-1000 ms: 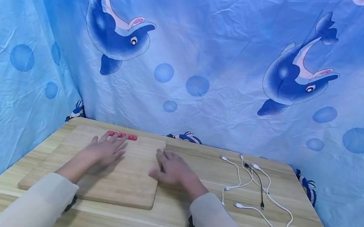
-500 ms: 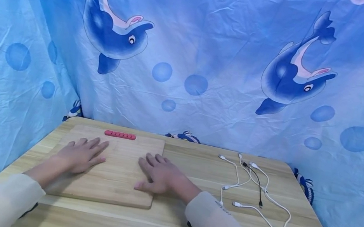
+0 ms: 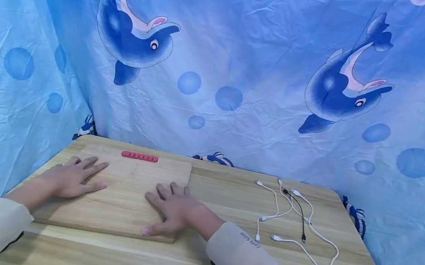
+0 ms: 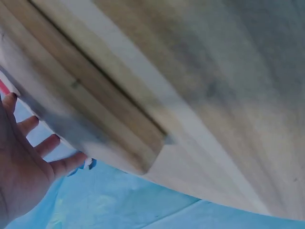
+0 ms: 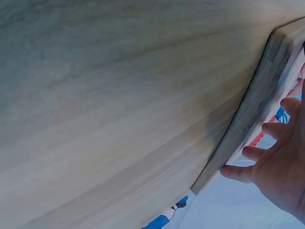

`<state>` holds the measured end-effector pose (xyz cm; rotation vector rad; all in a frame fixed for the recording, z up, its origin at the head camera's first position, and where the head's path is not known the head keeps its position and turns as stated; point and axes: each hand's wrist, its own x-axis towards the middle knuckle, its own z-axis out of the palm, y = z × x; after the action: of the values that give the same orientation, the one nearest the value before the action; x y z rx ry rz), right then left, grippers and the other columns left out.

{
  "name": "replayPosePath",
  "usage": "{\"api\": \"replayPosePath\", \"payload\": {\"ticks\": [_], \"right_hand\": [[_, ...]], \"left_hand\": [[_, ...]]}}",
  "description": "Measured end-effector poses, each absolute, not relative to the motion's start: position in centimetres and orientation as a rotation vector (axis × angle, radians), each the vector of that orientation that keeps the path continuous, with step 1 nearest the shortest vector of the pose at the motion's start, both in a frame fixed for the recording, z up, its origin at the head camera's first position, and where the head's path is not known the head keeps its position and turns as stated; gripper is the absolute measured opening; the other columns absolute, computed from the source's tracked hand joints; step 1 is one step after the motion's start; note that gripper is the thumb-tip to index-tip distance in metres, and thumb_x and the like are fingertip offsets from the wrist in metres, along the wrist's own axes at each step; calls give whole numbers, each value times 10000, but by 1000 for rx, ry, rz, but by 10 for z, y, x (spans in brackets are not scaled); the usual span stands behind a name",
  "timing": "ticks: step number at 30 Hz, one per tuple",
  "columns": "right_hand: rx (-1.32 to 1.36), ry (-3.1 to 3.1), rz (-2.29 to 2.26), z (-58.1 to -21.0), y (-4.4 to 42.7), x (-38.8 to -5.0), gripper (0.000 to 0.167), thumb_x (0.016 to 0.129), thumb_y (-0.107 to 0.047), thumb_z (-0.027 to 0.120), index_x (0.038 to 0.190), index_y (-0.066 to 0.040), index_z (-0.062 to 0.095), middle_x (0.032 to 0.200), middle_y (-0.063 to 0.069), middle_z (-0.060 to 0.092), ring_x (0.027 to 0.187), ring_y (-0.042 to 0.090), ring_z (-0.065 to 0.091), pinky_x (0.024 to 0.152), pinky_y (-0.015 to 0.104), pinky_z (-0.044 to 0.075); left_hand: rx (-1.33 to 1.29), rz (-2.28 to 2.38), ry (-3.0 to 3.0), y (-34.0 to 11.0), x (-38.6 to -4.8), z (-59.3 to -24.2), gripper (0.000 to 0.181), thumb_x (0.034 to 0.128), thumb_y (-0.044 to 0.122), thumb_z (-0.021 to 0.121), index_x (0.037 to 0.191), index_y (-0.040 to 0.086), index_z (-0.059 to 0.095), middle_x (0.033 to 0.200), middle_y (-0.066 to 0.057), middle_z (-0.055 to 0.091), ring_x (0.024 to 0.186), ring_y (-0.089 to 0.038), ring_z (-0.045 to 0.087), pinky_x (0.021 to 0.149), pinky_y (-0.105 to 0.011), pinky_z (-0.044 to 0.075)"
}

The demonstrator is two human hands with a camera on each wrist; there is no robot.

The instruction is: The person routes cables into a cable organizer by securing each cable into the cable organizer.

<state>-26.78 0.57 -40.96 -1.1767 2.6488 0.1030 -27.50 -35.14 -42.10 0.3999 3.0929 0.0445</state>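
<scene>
A wooden board [image 3: 123, 204] lies flat on the left part of the table. On its far edge sits a red strip with several slots [image 3: 139, 156], like a cable holder. My left hand [image 3: 70, 179] spreads its fingers over the board's left side and holds nothing. Over the right side, my right hand [image 3: 174, 207] also has its fingers spread, with the thumb towards the near edge. In the left wrist view, the left hand [image 4: 24, 176] appears beside the board [image 4: 86, 109]. The right wrist view has the right hand's [image 5: 281, 176] fingertips at the board [image 5: 252, 114].
Several white cables [image 3: 320, 235] and a short black cable [image 3: 301, 210] lie loosely on the right of the wooden table [image 3: 228, 194]. Blue dolphin-print cloth [image 3: 231, 62] hangs behind the table and along its sides.
My left hand has moved left, away from the red strip, to the board's left side. My right hand has shifted left from the board's right edge further onto it.
</scene>
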Motion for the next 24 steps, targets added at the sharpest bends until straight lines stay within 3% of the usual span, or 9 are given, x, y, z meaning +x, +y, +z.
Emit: {"api": "replayPosePath", "payload": {"ticks": [13, 24], "right_hand": [[-1182, 2667, 153, -413, 6, -268, 1000, 809, -952, 301, 1624, -443, 22, 1725, 4, 55, 1559, 391, 87, 1203, 667, 136], [-1196, 2662, 181, -415, 7, -269, 1016, 794, -969, 261, 1623, -444, -3, 1726, 7, 50, 1558, 396, 93, 1200, 666, 147]], "left_hand": [[425, 118, 3081, -353, -279, -423, 881, 965, 750, 423, 1592, 136, 345, 1573, -323, 293, 1321, -611, 312, 898, -873, 303], [451, 116, 3079, -351, -279, -418, 886, 952, 751, 457, 1577, 127, 381, 1553, -326, 322, 1288, -597, 349, 860, -856, 353]]}}
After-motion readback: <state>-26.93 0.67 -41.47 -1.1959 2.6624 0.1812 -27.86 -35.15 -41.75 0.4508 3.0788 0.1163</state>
